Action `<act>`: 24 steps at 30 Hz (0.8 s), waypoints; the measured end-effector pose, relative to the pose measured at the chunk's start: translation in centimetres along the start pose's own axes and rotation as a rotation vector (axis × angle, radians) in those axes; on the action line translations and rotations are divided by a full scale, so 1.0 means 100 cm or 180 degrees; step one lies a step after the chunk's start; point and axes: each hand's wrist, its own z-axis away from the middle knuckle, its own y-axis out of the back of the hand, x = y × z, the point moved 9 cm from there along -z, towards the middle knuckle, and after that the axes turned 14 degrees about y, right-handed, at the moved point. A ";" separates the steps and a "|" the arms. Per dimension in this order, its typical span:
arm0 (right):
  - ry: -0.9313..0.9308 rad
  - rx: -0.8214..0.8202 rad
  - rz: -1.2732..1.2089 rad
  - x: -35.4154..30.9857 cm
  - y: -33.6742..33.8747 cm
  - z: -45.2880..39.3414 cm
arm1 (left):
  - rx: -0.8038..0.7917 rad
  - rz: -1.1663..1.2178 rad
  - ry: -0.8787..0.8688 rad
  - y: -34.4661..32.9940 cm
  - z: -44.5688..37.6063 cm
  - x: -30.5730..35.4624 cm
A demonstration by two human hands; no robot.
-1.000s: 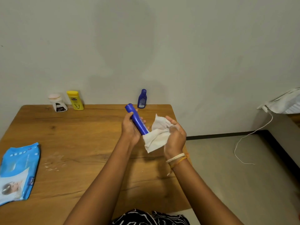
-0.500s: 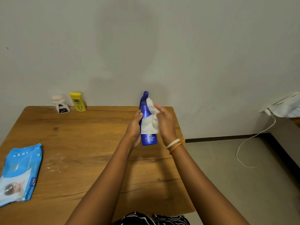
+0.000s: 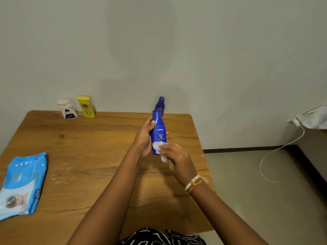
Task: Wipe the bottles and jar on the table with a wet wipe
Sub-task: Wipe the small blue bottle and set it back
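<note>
Glossy, seemingly plastic bottle (image 3: 159,131); matt wooden table (image 3: 88,147).

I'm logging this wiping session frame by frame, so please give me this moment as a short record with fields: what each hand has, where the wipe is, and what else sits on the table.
left hand: left hand grips the blue bottle upright above the table
right hand: right hand presses the wipe on the bottle's lower front
at the wall edge: jar, yellow bottle, second blue bottle, all standing
near left: wipes pack lying flat
on the floor: white cable
</note>
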 end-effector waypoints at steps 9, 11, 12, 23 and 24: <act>-0.0665 0.0614 -0.0160 0.032 0.001 -0.054 | -0.0261 0.0397 0.0236 0.000 -0.009 -0.012; -0.0286 0.0285 0.0095 0.018 -0.014 -0.037 | -0.0177 0.0418 0.0271 0.008 -0.014 -0.010; -0.0046 0.0117 0.0233 0.011 -0.022 -0.027 | -0.0173 0.0393 0.0287 0.010 -0.016 -0.009; -0.2146 0.0605 -0.0902 0.119 -0.019 0.023 | 0.0179 -0.0216 0.0257 0.016 -0.062 -0.010; -0.2419 0.0702 -0.1078 0.136 -0.020 0.018 | 0.0183 -0.0292 0.0278 0.013 -0.071 -0.010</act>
